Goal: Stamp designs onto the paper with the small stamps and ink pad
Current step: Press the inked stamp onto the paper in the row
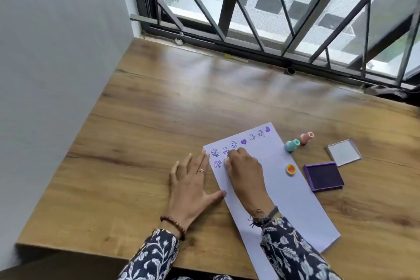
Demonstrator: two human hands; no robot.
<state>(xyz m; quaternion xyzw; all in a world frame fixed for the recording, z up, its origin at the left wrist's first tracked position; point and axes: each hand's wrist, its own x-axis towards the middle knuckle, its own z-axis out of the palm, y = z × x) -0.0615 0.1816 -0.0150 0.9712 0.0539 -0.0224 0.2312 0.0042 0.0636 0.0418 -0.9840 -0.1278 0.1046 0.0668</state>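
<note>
A white sheet of paper [291, 191] lies slanted on the wooden table and carries a row of purple smiley and heart prints along its top edge, plus one smiley below. My right hand [244, 170] is closed on a small stamp, mostly hidden by the fingers, pressed on the paper beside that lower smiley. My left hand [191, 179] lies flat with fingers spread on the paper's left edge. The open purple ink pad [323, 176] sits right of the paper, its clear lid [343, 152] behind it. A teal stamp [292, 145], a pink stamp [306, 138] and an orange-yellow stamp [291, 169] rest nearby.
The wooden table [159, 120] runs to a barred window [272, 18] at the back and a grey wall [56, 63] on the left. A small dark cap [289, 71] lies on the sill. The table's front edge is just below my sleeves.
</note>
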